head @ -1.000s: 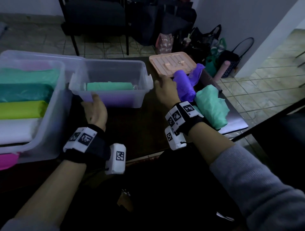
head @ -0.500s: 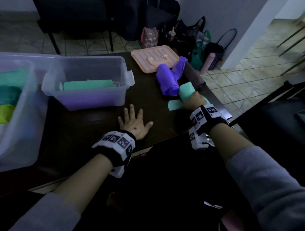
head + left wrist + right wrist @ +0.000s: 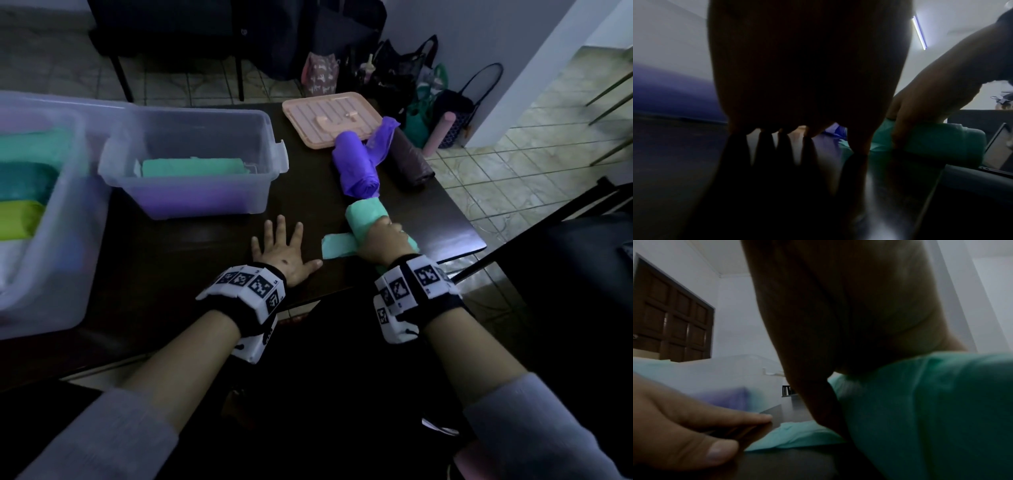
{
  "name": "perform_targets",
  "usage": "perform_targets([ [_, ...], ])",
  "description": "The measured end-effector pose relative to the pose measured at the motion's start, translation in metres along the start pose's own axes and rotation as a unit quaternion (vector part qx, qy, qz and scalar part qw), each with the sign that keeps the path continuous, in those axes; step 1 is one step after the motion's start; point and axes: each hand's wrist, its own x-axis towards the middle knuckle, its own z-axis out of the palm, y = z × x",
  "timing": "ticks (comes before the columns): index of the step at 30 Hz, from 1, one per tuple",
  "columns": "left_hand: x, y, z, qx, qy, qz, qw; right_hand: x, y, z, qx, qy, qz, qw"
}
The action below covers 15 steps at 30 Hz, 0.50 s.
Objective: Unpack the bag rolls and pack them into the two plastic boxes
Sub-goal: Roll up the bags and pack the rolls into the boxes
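The mint-green roll of plastic bags (image 3: 368,219) lies on the dark surface (image 3: 205,260) near its right edge, loose end trailing left, with the right hand (image 3: 383,243) curled over it in a closed grip. Beyond it wait a purple bag roll (image 3: 356,168) and a dark roll (image 3: 409,161), seemingly unpacked yet. The small clear plastic box (image 3: 191,164) and the larger clear box (image 3: 51,222) already hold rolls. The left hand (image 3: 282,250) rests flat, fingers spread, gripping nothing.
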Motion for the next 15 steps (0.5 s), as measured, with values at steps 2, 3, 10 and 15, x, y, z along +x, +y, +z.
perform_targets([
  [2, 0.001, -0.001, 0.001, -0.004, 0.003, 0.006, 1.0, -0.005, -0.005, -0.002, 0.025, -0.017, -0.018, 0.999],
  [3, 0.001, -0.002, 0.0, -0.009, 0.005, 0.012, 1.0, -0.004, -0.007, -0.005, 0.045, -0.022, -0.029, 0.998],
  [10, -0.006, -0.011, -0.015, -0.133, 0.108, 0.021, 0.985, 0.002, -0.028, -0.031, 0.465, -0.088, -0.043, 0.88],
  [15, -0.012, -0.003, -0.028, -0.358, 0.108, -0.037, 0.927, -0.005, -0.033, -0.034, 0.677, -0.178, -0.037, 0.713],
])
